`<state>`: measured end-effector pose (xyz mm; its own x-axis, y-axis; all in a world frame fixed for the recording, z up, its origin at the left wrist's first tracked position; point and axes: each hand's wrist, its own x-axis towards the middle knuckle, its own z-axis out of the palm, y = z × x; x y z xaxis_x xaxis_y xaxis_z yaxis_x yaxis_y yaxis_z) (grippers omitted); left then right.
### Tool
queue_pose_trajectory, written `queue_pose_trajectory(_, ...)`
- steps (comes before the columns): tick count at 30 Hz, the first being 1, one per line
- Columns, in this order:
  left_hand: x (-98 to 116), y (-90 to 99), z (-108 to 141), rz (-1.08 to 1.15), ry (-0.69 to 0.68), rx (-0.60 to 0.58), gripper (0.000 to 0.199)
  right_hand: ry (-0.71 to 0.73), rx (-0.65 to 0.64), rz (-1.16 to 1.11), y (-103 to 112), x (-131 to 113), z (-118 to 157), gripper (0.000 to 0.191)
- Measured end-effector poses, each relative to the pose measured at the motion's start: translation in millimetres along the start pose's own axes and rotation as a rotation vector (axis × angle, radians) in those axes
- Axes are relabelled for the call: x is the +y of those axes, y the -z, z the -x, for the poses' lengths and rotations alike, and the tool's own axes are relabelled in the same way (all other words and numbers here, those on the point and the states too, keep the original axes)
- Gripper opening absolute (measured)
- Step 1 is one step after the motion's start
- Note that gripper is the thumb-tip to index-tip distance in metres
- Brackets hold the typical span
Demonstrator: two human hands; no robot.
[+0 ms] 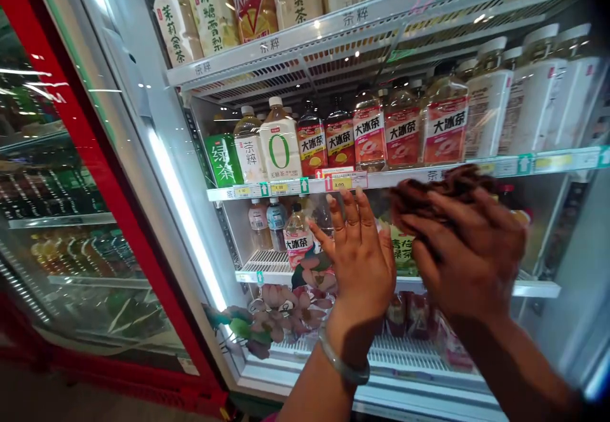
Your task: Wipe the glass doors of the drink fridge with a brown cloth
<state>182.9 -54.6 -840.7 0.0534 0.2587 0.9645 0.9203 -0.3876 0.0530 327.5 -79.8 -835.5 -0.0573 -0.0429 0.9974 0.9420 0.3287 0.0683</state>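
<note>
My left hand [359,250] is spread with its fingers up, just below the price tag [339,184] on the middle shelf edge, and holds nothing. A grey bangle [340,358] circles the left wrist. My right hand [469,253] grips a crumpled dark brown cloth [441,196] in front of the same shelf edge, at its right part. Both hands are before a glass-fronted drinks cooler; bottles with red labels [369,133] stand on the shelf above them. A green-labelled bottle [403,247] shows partly between the hands.
To the left, a red-framed cooler [128,263] holds rows of bottles. White-capped bottles [486,101] stand at the right of the middle shelf. Large bottles [214,12] fill the top shelf. Dark leaf-like shapes [290,311] overlap the lower shelves.
</note>
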Motion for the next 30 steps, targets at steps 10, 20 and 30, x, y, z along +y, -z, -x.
queue_pose_trajectory(10,11.8,-11.4,-6.8,-0.014,0.100,0.046,0.083,0.079,-0.007,-0.077,-10.6,-20.9,-15.9,0.038)
queue_pose_trajectory(20,24.8,-8.3,-9.9,0.062,0.144,0.043,0.082,-0.130,0.093,0.122,13.4,33.0,-7.3,0.044)
queue_pose_trajectory(30,7.2,3.3,-0.9,0.072,-0.021,-0.068,0.072,-0.009,0.157,-0.110,-17.4,-19.6,-18.0,0.037)
